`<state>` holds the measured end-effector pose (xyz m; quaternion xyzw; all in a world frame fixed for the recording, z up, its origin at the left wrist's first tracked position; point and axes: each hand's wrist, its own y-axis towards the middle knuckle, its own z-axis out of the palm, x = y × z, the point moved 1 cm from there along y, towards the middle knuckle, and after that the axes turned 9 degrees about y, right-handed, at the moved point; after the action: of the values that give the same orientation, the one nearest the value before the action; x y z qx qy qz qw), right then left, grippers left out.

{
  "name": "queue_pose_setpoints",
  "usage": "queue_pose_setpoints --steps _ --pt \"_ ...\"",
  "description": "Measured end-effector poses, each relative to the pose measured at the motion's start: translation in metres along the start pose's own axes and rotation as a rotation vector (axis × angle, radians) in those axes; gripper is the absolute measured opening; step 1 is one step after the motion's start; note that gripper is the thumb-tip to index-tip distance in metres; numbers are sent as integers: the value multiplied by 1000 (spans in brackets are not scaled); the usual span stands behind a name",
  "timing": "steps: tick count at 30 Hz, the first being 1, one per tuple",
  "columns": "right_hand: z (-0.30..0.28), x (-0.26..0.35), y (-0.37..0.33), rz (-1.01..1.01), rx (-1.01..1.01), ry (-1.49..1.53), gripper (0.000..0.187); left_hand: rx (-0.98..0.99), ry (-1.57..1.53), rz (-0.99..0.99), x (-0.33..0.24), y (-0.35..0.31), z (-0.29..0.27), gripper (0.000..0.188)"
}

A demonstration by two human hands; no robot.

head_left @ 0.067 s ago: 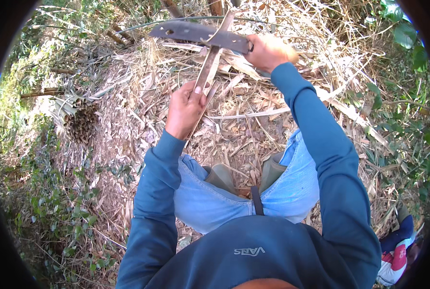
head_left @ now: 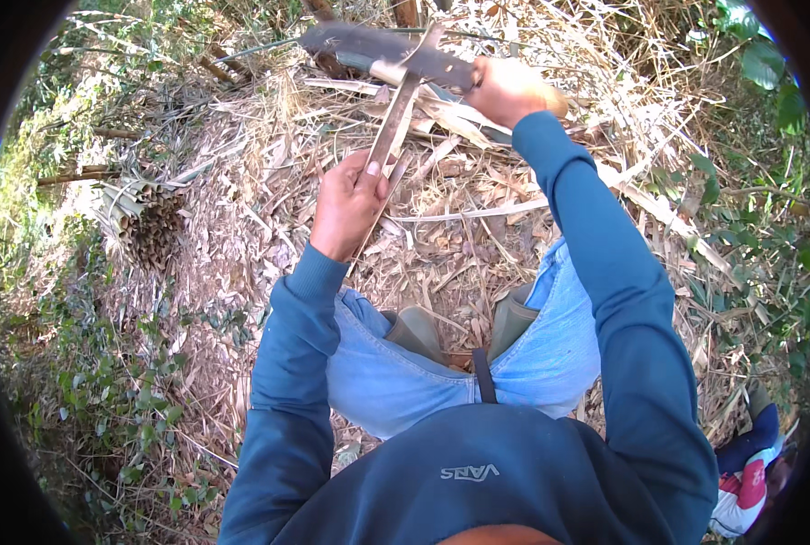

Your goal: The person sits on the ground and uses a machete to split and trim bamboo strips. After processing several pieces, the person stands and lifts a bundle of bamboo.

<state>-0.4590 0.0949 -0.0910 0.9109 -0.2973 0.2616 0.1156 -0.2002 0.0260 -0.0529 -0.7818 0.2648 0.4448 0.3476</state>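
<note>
My left hand (head_left: 349,204) is closed around a long, narrow strip of split bamboo (head_left: 392,125), the thumb lying flat along it. The strip slants away from me, and its lower end runs back past my wrist. In my right hand (head_left: 507,94) is a machete (head_left: 360,47) with a broad dark blade, pointing left; part of its wooden handle shows behind the fist. The blade crosses the strip near its far end, and its tip is smeared by motion. Whether the edge touches the strip I cannot tell.
Dry shavings and leaf litter (head_left: 269,200) cover the ground around my boots (head_left: 416,334). A bundle of bamboo pieces (head_left: 151,227) lies at the left. Stakes (head_left: 325,59) stand at the far side. Green plants (head_left: 768,68) border the right, and clothing of another person (head_left: 741,495) shows lower right.
The machete has swung slightly away from me, its tip rising most, and more of the strip's far part shows. My left hand and the strip have stayed in place.
</note>
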Motion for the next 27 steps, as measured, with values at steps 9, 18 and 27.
queue_pose_setpoints --steps 9,18,27 --pt "-21 -38 24 191 -151 294 46 -141 728 24 31 23 -36 34" --pt "26 -14 -3 -665 -81 73 50 147 721 158 21 22 -29 32" --pt "13 1 -4 -432 154 319 41 90 716 153 8 16 -39 33"
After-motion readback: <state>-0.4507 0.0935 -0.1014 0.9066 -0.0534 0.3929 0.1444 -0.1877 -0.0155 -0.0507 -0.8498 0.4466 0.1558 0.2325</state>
